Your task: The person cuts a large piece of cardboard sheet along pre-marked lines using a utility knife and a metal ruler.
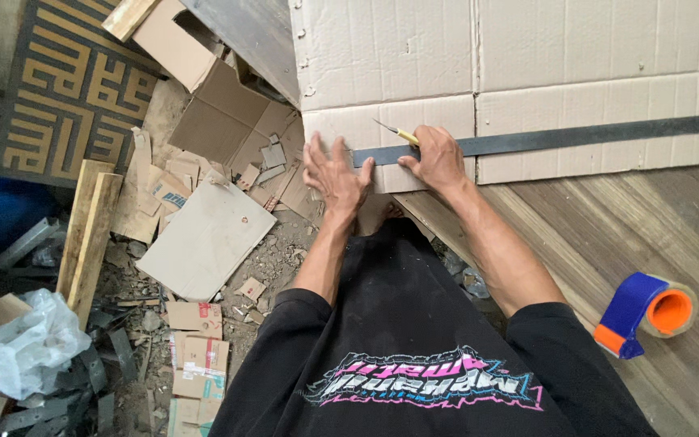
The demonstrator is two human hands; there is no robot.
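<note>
A large flattened cardboard sheet (527, 48) lies on a wooden surface in front of me. Across it runs a long dark metal straightedge (592, 135). My left hand (335, 174) presses flat, fingers spread, on the left end of the straightedge and the cardboard's edge. My right hand (437, 155) grips a yellow-handled utility knife (398, 133), its blade tip touching the cardboard just above the straightedge.
A blue and orange tape dispenser (647, 311) rests on the wooden boards at right. Cardboard scraps (204, 235), wooden planks (86, 231), rubble and a white plastic bag (14, 344) litter the ground at left. A patterned mat (74, 89) lies at top left.
</note>
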